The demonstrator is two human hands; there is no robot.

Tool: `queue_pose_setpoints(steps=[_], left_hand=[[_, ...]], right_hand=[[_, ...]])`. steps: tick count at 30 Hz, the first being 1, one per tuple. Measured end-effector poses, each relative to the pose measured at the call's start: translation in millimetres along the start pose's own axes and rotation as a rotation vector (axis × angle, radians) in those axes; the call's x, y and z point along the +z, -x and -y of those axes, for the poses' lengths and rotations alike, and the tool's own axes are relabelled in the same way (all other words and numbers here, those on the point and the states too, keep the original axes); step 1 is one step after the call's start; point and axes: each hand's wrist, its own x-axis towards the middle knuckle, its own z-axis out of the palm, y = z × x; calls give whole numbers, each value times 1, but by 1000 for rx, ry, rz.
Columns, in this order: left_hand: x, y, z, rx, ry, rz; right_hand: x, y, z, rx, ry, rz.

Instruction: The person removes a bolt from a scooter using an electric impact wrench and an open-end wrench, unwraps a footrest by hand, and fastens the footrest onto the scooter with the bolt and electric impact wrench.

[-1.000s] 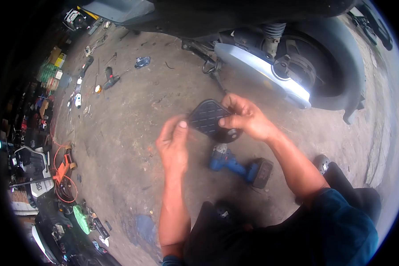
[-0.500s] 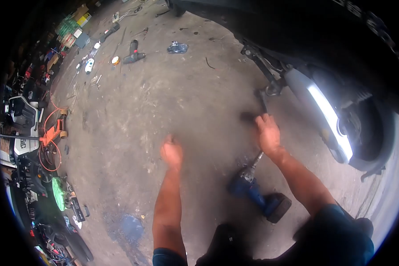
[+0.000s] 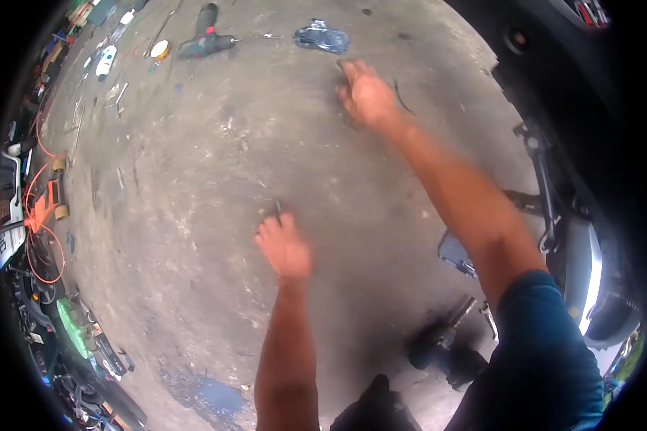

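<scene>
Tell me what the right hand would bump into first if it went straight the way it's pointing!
Most likely the crumpled plastic bag, just ahead of the right hand; the hand's height above the floor is unclear, so it might pass over.

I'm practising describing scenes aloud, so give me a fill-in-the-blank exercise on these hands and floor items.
Judged by height in the picture, the left hand sits ____ than the right hand.
Across the picture, the crumpled dark item lies to the ____ of the drill up top.
The bag-like thing at lower left is coloured ____.
Missing words: lower; right; green.
</scene>
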Motion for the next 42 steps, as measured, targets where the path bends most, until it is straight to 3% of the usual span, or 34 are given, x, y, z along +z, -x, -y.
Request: queue_pose_setpoints(steps=[4,8,11,15,17,19,21,26,29,33,38,41,42], left_hand=[[2,-1,7,-12,23,14],[3,-2,5,-46,83,28],[0,-5,5,-72,100,25],[0,-2,-1,-86,95,44],[0,1,0,-76,77,42],[2,-2,2,-54,60,21],[-2,-4,-1,-61,17,24],[14,3,1,-44,-35,-80],[7,5,-2,-24,-92,-90],[-13,42,-21,-149,474,-1],[-43,191,-96,206,305,163],[-65,234,-127,263,208,172],[-75,238,-140,184,293,114]], right_hand=[[50,-105,-15,-137,2,-103],[49,-144,-1,62,-209,123],[50,-145,8,118,149,200],[52,-96,23,-68,177,147],[44,-49,25,-152,61,95],[1,4,50,4,-225,151],[-56,63,66,405,-694,249],[-131,229,62,844,-1981,31],[-160,299,65,916,-2116,-14],[-179,364,47,921,-2142,32],[-175,430,26,900,-2176,-34],[-180,468,19,955,-2241,15],[-190,474,16,947,-2204,63]])
